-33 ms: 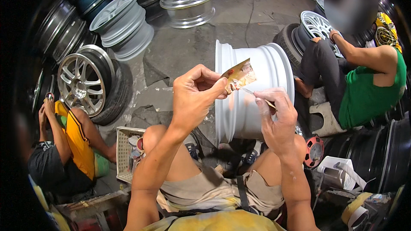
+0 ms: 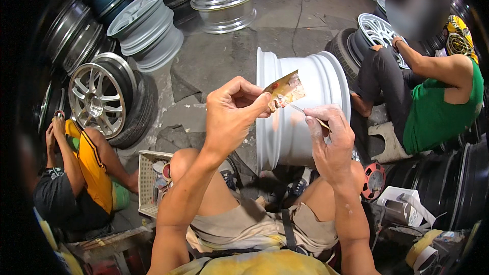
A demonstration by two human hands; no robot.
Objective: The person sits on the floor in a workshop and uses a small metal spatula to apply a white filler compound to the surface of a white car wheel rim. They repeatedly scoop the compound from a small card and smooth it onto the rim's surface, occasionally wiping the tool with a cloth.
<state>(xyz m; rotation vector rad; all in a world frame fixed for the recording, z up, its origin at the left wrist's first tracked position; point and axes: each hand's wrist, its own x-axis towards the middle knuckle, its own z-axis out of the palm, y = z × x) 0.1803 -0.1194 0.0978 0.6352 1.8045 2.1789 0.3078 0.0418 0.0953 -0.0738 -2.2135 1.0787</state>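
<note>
My left hand [image 2: 232,112] pinches a small gold-coloured sheet [image 2: 288,90], creased and smeared with whitish and reddish paste, between thumb and fingers. In my right hand [image 2: 332,140] is a thin spatula-like tool [image 2: 297,108] with a narrow pale blade; part of its handle shows between the fingers. The blade tip lies close to the sheet's lower right edge; whether it touches I cannot tell. Behind both hands, a light grey wheel rim [image 2: 285,147] rests on its side between my knees, with faint pinkish patches on its barrel.
A cream plastic basket [image 2: 147,186] of small items stands left of my knee. One person [image 2: 71,173] sits at left; another, in a green top [image 2: 443,107], handles a spoked wheel [image 2: 374,33] at right. Rims [image 2: 147,33] stand stacked behind. A white container [image 2: 400,206] sits lower right.
The tool's tip and my right hand have shifted very slightly to the right along the sheet's edge. The left hand and the rim look the same.
</note>
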